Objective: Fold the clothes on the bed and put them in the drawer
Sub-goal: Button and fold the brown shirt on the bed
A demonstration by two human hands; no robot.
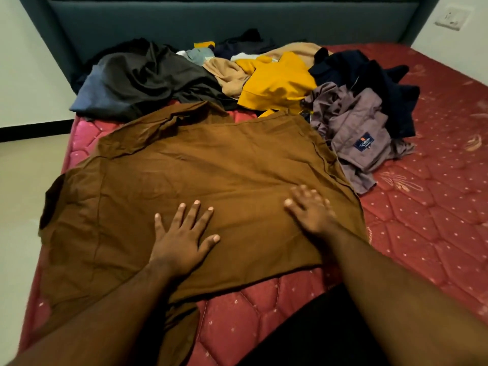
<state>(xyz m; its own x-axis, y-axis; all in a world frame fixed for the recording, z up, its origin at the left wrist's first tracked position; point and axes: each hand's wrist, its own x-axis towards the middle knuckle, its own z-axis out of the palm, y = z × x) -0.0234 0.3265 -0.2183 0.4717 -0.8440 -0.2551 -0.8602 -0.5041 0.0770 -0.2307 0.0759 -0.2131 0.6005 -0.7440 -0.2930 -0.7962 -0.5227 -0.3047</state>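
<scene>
a wide brown cotton garment point(200, 180) lies spread flat on the red quilted mattress point(422, 207). left hand point(182, 239) and right hand point(309, 210) press on it, fingers straight. beyond it, a crumpled mauve shirt point(356, 128) shows a navy label point(364, 141), writing unreadable.

Red quilted mattress point(435, 207), pale floral/dot pattern, no sheet; pink patch at far-left corner. Dark grey-blue upholstered headboard point(211, 19) runs along far side w/ horizontal seam. White wall point(23, 75) on left, black skirting strip point(34, 130) at base. Beige tiled floor point(23, 180) left of bed. White wall switch plate point(452, 17) top right. Light dim, indoor.
</scene>
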